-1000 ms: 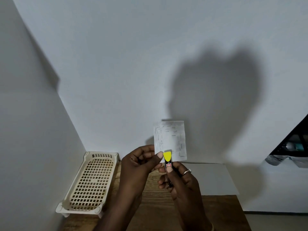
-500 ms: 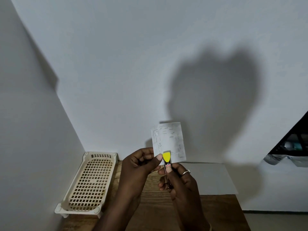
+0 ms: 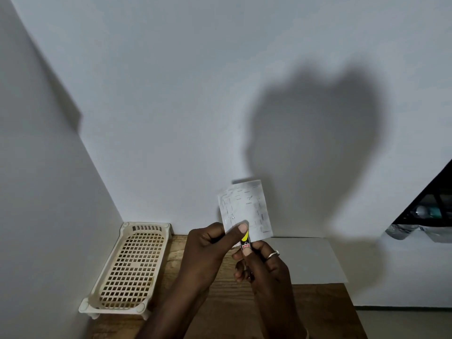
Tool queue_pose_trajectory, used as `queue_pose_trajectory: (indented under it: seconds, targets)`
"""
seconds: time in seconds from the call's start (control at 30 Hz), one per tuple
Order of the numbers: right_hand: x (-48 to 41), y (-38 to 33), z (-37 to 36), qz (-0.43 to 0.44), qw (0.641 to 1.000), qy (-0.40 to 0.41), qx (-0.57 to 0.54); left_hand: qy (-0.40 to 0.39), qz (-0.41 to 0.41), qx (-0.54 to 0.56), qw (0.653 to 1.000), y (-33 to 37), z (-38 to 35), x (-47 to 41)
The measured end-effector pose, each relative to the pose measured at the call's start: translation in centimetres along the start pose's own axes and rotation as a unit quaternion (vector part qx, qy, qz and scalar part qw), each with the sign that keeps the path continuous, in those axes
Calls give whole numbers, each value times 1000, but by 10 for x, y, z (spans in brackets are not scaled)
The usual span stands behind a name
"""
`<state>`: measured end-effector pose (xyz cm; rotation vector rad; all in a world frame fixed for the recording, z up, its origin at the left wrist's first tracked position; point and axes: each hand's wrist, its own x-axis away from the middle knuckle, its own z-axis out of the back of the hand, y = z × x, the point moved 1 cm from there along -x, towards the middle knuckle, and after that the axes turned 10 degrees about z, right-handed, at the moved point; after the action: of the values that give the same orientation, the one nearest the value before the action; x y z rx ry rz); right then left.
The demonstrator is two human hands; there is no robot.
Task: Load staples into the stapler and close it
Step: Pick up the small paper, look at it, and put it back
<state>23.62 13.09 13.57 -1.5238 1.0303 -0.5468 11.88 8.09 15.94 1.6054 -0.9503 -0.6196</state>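
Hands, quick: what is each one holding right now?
The left hand pinches the paper sheet.
The right hand grips the stapler.

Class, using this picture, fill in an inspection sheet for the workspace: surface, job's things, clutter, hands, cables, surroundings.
Surface: wooden table, with a white sheet lying flat on its far right part.
Job's things: small stapler, black with a yellow tip, held upright at the lower edge of a paper dotted with staples; no loose staples seen.
Clutter: cream slotted basket at the table's left edge, beside the wall.
Hands: left hand pinches the paper, thumb over the yellow tip; right hand grips the stapler's body and wears a ring.
Cables: nothing seen.
Surroundings: white walls left and ahead, a large shadow; dark gap at right, contents unclear.
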Motion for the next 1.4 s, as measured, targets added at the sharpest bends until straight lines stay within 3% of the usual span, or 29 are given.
queue_pose_trajectory:
  seconds: [0.27,0.43,0.57,0.83,1.1,1.4]
  targets:
    - [3,6,3,-7,1000,8,15,43,1,-19,999,-5,-3,1]
    - [3,9,4,-24,1000,17,5,2,38,17,999,-14,-2,-3]
    - [1,12,8,-30,999,10,15,-31,49,-21,998,-15,1,-6]
    - [2,16,9,-52,998,-18,-11,-24,73,-11,997,-15,0,-1]
    - [3,20,10,-46,998,-38,-18,54,70,20,996,-22,1,-3]
    - [7,30,19,-63,997,-34,18,88,46,-54,994,-34,4,-9]
